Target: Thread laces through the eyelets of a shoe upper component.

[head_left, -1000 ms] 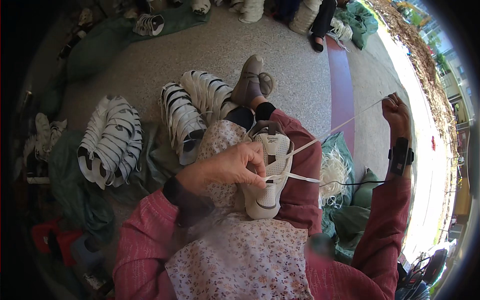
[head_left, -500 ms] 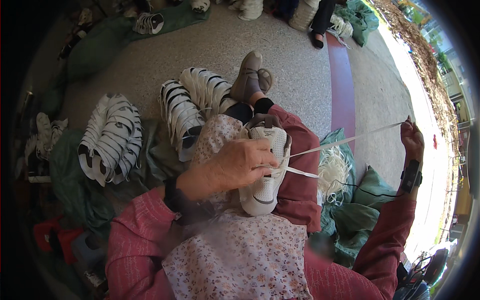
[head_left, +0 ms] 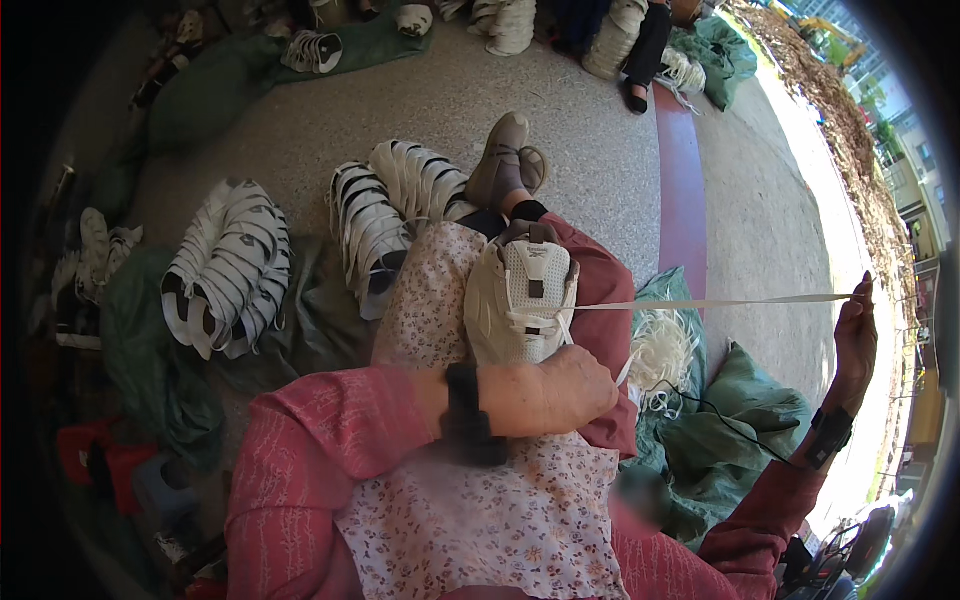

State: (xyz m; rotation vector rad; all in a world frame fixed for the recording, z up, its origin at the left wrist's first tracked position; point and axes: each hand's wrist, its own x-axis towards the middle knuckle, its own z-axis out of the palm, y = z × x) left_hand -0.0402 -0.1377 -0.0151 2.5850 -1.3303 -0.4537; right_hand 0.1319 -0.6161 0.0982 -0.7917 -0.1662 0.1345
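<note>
A white sneaker [head_left: 487,315] with a grey-brown collar rests on my lap, its collar end away from me and its toe hidden behind my left hand. My left hand [head_left: 575,390] is closed at the toe end, fingers curled under, with a short piece of lace showing beside it; the fingertips are hidden. Far out to the right, my right hand [head_left: 854,325] pinches the flat white shoelace [head_left: 720,303]. That lace runs taut and nearly level from the sneaker's eyelets to the fingers.
Rows of nested white shoe uppers [head_left: 232,265] lie on the left, with more [head_left: 370,225] beside my legs. Bundled white laces [head_left: 665,345] sit on green sacking [head_left: 745,400] at the right. Another person's leg [head_left: 648,50] shows at the far side.
My left hand has moved from the sneaker's eyelets down to its toe and closed. My right hand has moved outward and slightly down, drawing out a longer stretch of lace.
</note>
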